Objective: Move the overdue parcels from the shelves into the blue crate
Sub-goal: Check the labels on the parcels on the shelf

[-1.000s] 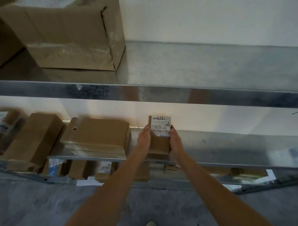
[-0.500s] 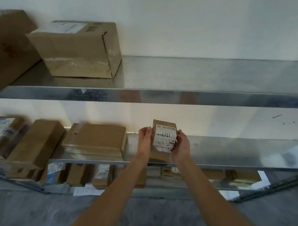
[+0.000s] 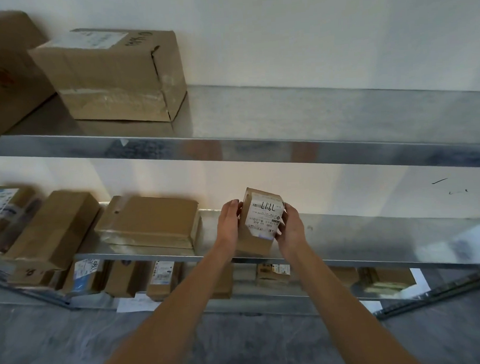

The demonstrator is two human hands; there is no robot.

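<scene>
A small brown cardboard parcel [image 3: 258, 225] with a white shipping label on its top is held between both hands at the front of the middle metal shelf [image 3: 373, 242]. My left hand [image 3: 229, 223] grips its left side and my right hand [image 3: 290, 229] grips its right side. The parcel is tilted, its label turned toward me. No blue crate is in view.
A flat brown parcel [image 3: 150, 221] and several more boxes [image 3: 51, 231] lie to the left on the same shelf. Two large cartons [image 3: 113, 80] stand on the top shelf [image 3: 314, 140]. Several small parcels [image 3: 163, 276] sit on the bottom shelf, above the grey floor.
Both hands have lifted the parcel off the shelf surface and tilted it, turning the label toward me. The camera has tipped up, showing more of the top shelf.
</scene>
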